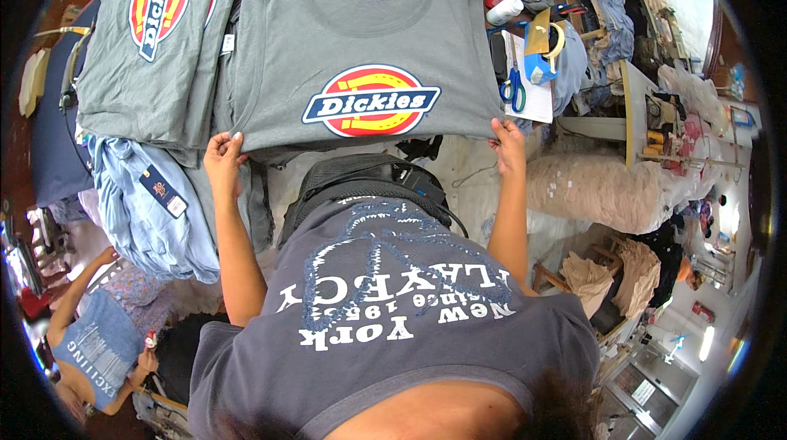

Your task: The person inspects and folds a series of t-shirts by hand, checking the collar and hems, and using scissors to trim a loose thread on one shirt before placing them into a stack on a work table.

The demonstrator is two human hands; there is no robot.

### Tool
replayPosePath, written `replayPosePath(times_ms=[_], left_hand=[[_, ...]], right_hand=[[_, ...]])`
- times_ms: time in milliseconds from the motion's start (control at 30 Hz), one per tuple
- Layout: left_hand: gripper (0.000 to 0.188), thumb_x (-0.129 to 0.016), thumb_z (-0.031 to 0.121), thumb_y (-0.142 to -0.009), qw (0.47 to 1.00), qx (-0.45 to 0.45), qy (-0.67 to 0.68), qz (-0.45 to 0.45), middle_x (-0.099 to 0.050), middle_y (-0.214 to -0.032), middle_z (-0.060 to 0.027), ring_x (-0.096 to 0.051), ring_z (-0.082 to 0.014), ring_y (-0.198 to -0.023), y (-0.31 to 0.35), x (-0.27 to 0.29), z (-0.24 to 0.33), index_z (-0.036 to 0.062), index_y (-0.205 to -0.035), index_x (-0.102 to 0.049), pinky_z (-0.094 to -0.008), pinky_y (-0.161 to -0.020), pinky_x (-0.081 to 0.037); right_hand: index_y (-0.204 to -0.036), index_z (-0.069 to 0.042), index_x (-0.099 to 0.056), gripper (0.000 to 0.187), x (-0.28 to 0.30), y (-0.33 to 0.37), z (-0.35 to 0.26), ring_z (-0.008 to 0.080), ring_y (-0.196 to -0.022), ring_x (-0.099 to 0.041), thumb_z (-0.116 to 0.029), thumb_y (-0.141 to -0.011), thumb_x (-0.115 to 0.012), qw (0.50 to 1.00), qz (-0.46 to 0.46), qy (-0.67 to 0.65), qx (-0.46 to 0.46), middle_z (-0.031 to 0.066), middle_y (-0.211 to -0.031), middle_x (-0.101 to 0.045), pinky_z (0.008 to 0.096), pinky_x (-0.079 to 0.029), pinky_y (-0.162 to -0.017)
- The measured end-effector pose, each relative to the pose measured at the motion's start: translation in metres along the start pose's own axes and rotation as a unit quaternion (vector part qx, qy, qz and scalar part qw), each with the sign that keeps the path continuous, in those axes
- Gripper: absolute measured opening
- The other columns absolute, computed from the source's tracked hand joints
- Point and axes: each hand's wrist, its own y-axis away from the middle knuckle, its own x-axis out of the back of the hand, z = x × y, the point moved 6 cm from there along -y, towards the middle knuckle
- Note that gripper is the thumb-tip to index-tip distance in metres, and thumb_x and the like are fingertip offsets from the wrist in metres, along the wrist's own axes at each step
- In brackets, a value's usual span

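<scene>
A grey T-shirt (pixel 279 71), folded, with a red, yellow and blue printed logo and a wide round neckline, lies face up on the table in front of me. My left hand (pixel 224 158) pinches its near left corner between thumb and fingers. At the near right corner, my right hand (pixel 508 147) grips the fabric the same way. Between the two hands the near edge is stretched nearly straight, hanging at the table's front. Another grey T-shirt (pixel 123 71) with a similar logo lies on a pile to the left.
Right of the shirt are blue-handled scissors (pixel 513 92), a tape dispenser (pixel 541 51) and a white bottle (pixel 504 11). Light blue garments (pixel 147 219) hang at the left, one with a dark tag. A large plastic-wrapped bundle (pixel 590 190) sits at right. A co-worker (pixel 102 342) is at lower left.
</scene>
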Motion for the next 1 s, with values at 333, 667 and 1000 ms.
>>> replayPosePath(times_ms=[333, 667, 1000], left_hand=[[0.039, -0.047, -0.006, -0.062, 0.813, -0.351, -0.413, 0.213, -0.051, -0.103, -0.0145, -0.046, -0.0299, -0.098, 0.04, -0.04, 0.064, 0.005, -0.1, -0.052, -0.038, -0.085, -0.034], [0.038, -0.04, 0.026, -0.088, 0.631, -0.477, -0.607, 0.075, -0.036, -0.132, -0.0015, -0.031, -0.0201, -0.123, -0.052, -0.173, 0.099, 0.0148, -0.125, -0.04, -0.0508, -0.098, -0.021], [0.03, -0.048, 0.037, -0.083, 0.659, -0.535, -0.524, 0.069, -0.052, -0.102, -0.0051, -0.047, -0.0267, -0.095, -0.15, -0.196, 0.17, 0.0141, -0.101, -0.055, -0.041, -0.076, -0.041]], right_hand=[[-0.1, -0.004, -0.051, 0.026, -0.021, 0.028, -0.063, 0.024, -0.087, -0.051, -0.006, -0.075, -0.058, 0.8, 0.201, 0.379, 0.42, 0.0108, -0.094, -0.054, 0.0356, -0.04, -0.078], [-0.127, -0.013, -0.037, 0.058, -0.142, -0.001, -0.071, 0.0245, -0.125, -0.027, -0.045, -0.08, -0.048, 0.627, -0.014, 0.621, 0.471, 0.005, -0.135, -0.031, 0.0482, -0.023, -0.098], [-0.128, -0.013, -0.037, 0.057, -0.144, 0.002, -0.071, 0.0222, -0.125, -0.027, -0.044, -0.081, -0.047, 0.629, -0.023, 0.626, 0.46, 0.0043, -0.136, -0.031, 0.0453, -0.022, -0.098]])
